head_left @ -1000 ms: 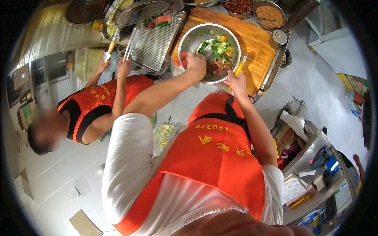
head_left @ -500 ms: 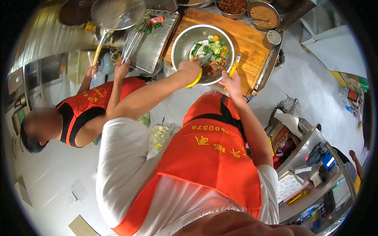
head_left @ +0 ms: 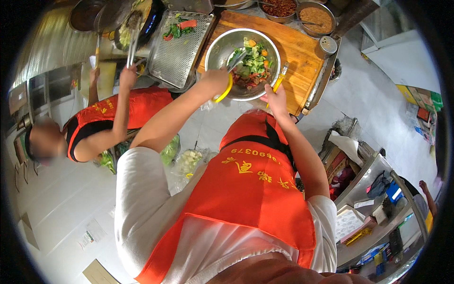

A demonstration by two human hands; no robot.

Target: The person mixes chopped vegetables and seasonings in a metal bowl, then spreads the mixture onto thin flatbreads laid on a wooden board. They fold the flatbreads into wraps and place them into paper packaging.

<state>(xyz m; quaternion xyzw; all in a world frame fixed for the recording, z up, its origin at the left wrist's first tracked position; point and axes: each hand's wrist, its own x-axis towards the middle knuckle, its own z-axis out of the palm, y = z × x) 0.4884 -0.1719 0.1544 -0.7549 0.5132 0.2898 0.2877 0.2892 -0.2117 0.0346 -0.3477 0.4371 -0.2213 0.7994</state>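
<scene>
A steel bowl (head_left: pixel 215 49) sits on the wooden board, holding leafy greens, orange pieces and sliced meat (head_left: pixel 250 78). My left hand (head_left: pixel 213 83) reaches over its left rim, closed on what look like scissors (head_left: pixel 238 60), with grey blades down among the greens and a yellow loop below the fist. At the right rim my right hand (head_left: pixel 278 98) is closed, fingertips against the bowl. A slim yellow-handled tool (head_left: pixel 281 80) with a metallic end passes behind these fingers; whether they also grip it is unclear.
Left of the wooden board (head_left: pixel 302 61), a perforated steel tray (head_left: pixel 170 61) holds greens and red pieces. A co-worker (head_left: pixel 127 106) handles tongs (head_left: pixel 134 42) over a wok. Seasoning bowls (head_left: pixel 316 21) and a shaker (head_left: pixel 327 45) line the far right. A cluttered shelf (head_left: pixel 373 208) stands at right.
My left hand has shifted slightly left and up with the scissors. More greens show in the bowl. The co-worker's strainer and tongs have swung left, uncovering the tray and wok.
</scene>
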